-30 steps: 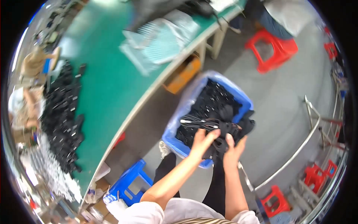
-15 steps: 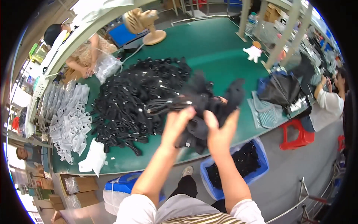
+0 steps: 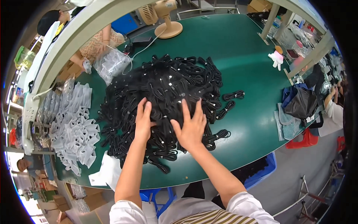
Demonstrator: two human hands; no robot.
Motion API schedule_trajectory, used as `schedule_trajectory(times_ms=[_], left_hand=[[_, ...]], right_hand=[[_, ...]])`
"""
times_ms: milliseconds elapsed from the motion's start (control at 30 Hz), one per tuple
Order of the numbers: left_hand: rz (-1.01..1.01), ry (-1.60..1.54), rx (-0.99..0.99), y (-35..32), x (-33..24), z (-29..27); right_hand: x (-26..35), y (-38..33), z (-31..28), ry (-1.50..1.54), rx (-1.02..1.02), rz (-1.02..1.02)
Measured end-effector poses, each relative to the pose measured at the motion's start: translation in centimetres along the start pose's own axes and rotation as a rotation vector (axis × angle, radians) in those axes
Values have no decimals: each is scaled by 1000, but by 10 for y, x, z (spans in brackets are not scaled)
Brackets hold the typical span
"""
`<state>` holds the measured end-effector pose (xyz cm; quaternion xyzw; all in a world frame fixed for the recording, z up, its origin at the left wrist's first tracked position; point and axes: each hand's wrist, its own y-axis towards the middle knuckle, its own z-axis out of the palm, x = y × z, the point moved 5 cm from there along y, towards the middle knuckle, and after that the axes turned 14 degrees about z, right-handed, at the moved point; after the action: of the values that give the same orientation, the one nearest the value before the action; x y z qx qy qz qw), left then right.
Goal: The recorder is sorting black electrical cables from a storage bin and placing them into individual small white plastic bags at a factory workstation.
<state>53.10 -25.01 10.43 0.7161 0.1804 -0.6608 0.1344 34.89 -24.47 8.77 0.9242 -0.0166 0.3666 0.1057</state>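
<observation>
A wide heap of black bundled cables (image 3: 128,100) covers the middle of the green table. My left hand (image 3: 142,125) rests on its near side, thumb and fingers apart. To the right of it, my right hand (image 3: 191,131) lies over the heap with its fingers spread. Some cables around my hands are smeared by motion. A few bundles have come to lie at the heap's right edge, among them one loose bundle (image 3: 233,95) and another nearer one (image 3: 220,135).
Pale clear plastic bags (image 3: 76,130) are piled at left, beside a white sheet (image 3: 108,172). A beige fan (image 3: 169,29) stands at the far edge. Another person's hand (image 3: 87,66) is near a filled plastic bag (image 3: 112,63). Below the table's right edge is a blue bin (image 3: 270,166).
My hands have moved left and down from the near right onto the heap, letting go of the black cables they carried. Those cables now lie on the heap and its right side.
</observation>
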Motion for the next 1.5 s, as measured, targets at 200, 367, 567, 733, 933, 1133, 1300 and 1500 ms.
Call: schedule_trajectory(times_ms=[200, 367, 567, 733, 933, 1133, 1300, 1500], left_hand=[[253, 467, 79, 37, 18, -32], [986, 1351, 8, -13, -48, 17], [1092, 810, 809, -192, -34, 87], [984, 984, 1258, -268, 74, 141], [1181, 1189, 1117, -273, 112, 133], [1254, 1262, 971, -283, 118, 134], [1312, 1295, 952, -286, 127, 141], [1301, 1243, 952, -297, 123, 150]], right_hand=[[14, 11, 19, 55, 54, -7], [-66, -17, -52, 222, 56, 30], [-260, -220, -111, 884, -134, 794], [-417, -432, 7, 1222, -53, 1721], [-516, -536, 141, 1573, -465, 2138], [-599, -533, 196, 2277, -1249, 1648], [-630, -553, 200, 2325, -1137, 1495], [-634, -645, 91, 1859, -984, 1795]])
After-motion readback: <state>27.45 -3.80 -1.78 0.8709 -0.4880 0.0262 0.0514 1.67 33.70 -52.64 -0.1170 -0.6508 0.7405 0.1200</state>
